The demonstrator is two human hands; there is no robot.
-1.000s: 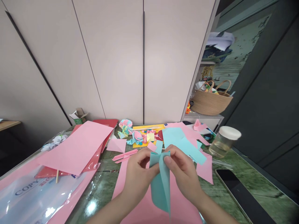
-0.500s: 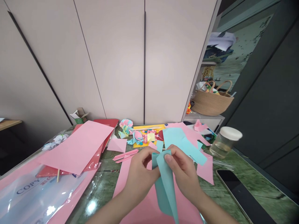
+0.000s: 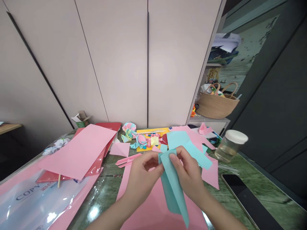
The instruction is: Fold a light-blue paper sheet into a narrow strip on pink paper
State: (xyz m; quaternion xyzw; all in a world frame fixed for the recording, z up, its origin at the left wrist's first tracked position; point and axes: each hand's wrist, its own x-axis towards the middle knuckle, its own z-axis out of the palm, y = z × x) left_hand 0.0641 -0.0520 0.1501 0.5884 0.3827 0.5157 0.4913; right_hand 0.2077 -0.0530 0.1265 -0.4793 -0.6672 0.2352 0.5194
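Note:
A folded teal paper (image 3: 173, 188) hangs point-down between both hands above a pink sheet (image 3: 153, 207) on the green table. My left hand (image 3: 141, 177) pinches its top left edge with thumb and fingers closed. My right hand (image 3: 188, 174) grips its top right, thumb pressed on the front fold. Loose teal sheets (image 3: 184, 145) lie just behind the hands.
A large pink sheet (image 3: 80, 150) over red paper and a plastic sleeve (image 3: 35, 201) fill the left. Small folded paper flowers (image 3: 140, 140) sit at the back. A lidded glass jar (image 3: 229, 145) and a dark phone (image 3: 249, 201) lie right; a woven basket (image 3: 217, 103) stands behind.
The teal paper has been folded narrower and its lower tip has swung to the right. Both hands kept their pinch at its top.

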